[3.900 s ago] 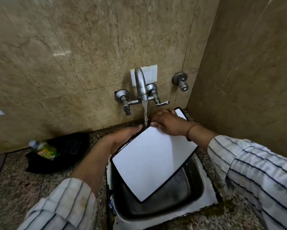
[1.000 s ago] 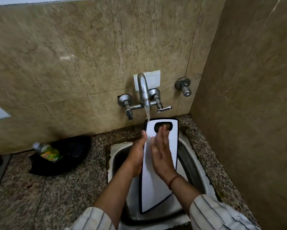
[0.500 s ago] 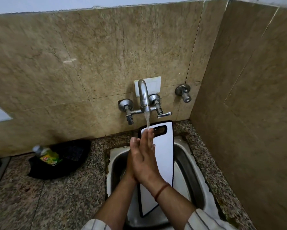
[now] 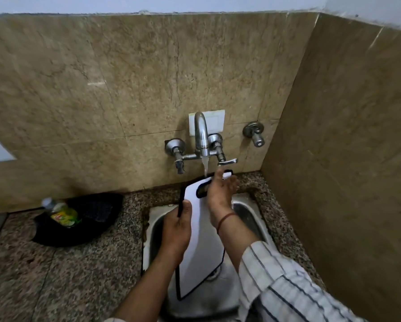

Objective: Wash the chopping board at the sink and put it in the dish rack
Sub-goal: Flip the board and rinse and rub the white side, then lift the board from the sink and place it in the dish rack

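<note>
Rinsing step: my left hand [image 4: 177,225] grips the chopping board [image 4: 200,247] under the tap [image 4: 201,135], right hand [image 4: 221,190] open on it; next, shut off water.

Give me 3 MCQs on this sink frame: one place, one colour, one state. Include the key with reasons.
1. Where is the green bottle?
A. in the sink
B. on the counter left of the sink
C. on the tap

2. What colour is the edge of the chopping board?
A. black
B. red
C. yellow

3. What is the tap doing?
A. it is off
B. it is running
C. it is covered with a cloth

Key:
1 B: the bottle lies on a black thing on the counter, left of the sink.
2 A: a black rim runs round the white board.
3 B: a stream of water falls from the spout onto the top of the board, which the left hand grips by its edge while the right hand is at the handle slot.
</note>
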